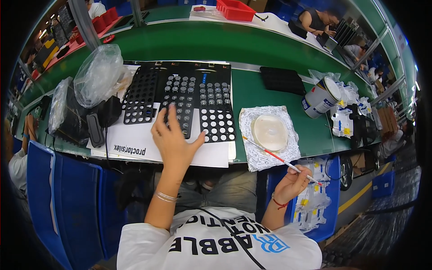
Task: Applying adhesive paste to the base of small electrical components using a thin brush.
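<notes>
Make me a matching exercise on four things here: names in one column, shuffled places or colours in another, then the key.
1. Thin stick
2. Round dish
3. Middle black tray
4. Can

A. Under the left hand
B. Grey and blue
C. In the right hand
D. On patterned paper

Pairs: 1-C, 2-D, 3-A, 4-B.

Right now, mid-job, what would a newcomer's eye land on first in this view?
Probably the spread left hand, over a black tray of round pieces near the middle of the view. Next, to its right, the thin red-and-white brush in the right hand, slanting by the near edge of the round pale dish. At the top, the bright red basket also stands out.
</notes>
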